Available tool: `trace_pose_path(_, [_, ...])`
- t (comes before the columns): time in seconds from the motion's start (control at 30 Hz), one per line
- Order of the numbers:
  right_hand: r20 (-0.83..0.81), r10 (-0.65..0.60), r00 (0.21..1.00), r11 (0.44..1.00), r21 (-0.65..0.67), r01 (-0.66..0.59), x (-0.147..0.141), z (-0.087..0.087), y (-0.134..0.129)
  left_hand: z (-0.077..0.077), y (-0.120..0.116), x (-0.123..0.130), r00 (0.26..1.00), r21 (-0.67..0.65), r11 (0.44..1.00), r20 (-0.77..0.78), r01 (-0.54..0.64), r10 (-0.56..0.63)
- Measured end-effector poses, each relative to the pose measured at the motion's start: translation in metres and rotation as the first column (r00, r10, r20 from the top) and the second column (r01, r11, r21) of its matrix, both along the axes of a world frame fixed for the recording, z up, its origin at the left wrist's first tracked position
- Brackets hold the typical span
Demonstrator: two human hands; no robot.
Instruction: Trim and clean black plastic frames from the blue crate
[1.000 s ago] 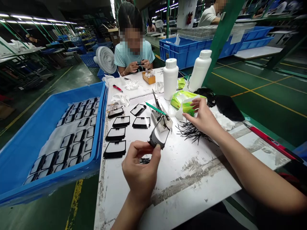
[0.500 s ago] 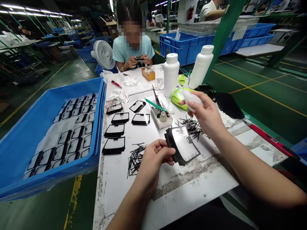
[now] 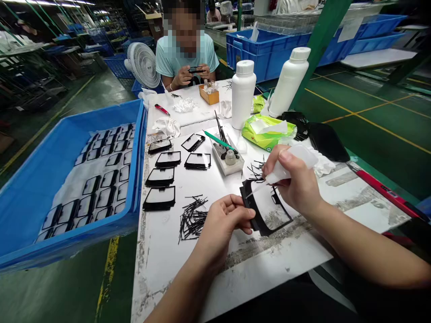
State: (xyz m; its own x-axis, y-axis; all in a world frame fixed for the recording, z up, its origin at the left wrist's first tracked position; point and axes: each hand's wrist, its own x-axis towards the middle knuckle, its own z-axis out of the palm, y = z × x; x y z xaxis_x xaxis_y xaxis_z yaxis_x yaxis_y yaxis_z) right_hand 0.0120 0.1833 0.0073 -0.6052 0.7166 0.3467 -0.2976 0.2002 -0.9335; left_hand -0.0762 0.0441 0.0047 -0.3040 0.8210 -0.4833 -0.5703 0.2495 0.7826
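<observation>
My left hand (image 3: 225,224) pinches the left edge of a clear panel with a black frame (image 3: 266,207), which looks like a small model windscreen. The panel is tilted just above the table. Closed round a translucent white squeeze bottle (image 3: 305,154), my right hand (image 3: 298,181) holds it with its thin nozzle pointing down-left. The nozzle tip is at the panel's upper left black border; whether it touches I cannot tell. A heap of thin black strips (image 3: 193,217) lies left of my left hand, and more black strips (image 3: 256,168) lie behind the panel.
Stacks of framed panels (image 3: 160,197) stand on the table's left side. A blue crate (image 3: 134,179) holds many more. A small tray (image 3: 232,168) with a green pencil, white bottles (image 3: 244,94) and a green wipes packet (image 3: 269,134) stand behind. A co-worker (image 3: 186,58) sits opposite.
My right hand has lowered the squeeze bottle and turned it nozzle-down, bringing the tip to the panel's border. My left hand still holds the panel, slightly further right in view.
</observation>
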Motion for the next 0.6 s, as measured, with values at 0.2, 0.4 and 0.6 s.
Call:
trace_pose_path(0.2, [-0.008,0.017,1.0,0.997,0.072,-0.016,0.0008,-0.0005,-0.0007,0.0008,-0.0001,0.0004,1.0,-0.005,1.0,-0.001,-0.014,0.014])
trace_pose_path(0.4, [0.024,-0.018,1.0,0.995,0.097,0.016,0.0003,-0.0016,-0.0004,-0.0009,0.0006,0.0002,1.0,0.0,1.0,0.001,-0.01,0.01])
trace_pose_path(0.6, [0.031,-0.019,0.999,0.995,0.097,0.016,0.0001,-0.0025,0.0002,-0.0009,0.0005,0.0003,1.0,0.011,1.0,0.006,-0.015,0.015])
